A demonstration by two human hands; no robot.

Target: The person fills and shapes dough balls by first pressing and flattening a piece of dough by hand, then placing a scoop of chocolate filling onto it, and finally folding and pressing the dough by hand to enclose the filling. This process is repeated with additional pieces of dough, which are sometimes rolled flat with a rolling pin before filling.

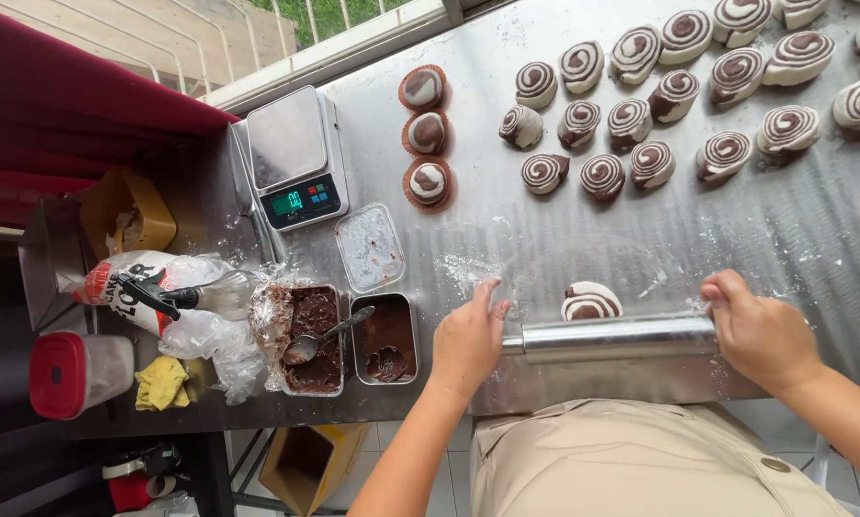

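A steel rolling pin (620,338) lies across the near edge of the steel table (545,239). My left hand (468,340) rests on its left handle, fingers spread over it. My right hand (758,330) grips the right end. Just beyond the pin sits one brown-and-white swirl dough piece (591,301), on a floured patch. Several more swirl dough pieces (641,115) lie in rows at the far right. Three filled pieces in brown paper cups (427,132) stand in a column beside them.
A digital scale (294,158) stands at the far left. Near it are a clear lid (370,247), two metal tins of chocolate filling (349,340) with a spoon, a flour bag (143,287), a yellow cloth (162,383) and a red-lidded container (71,373).
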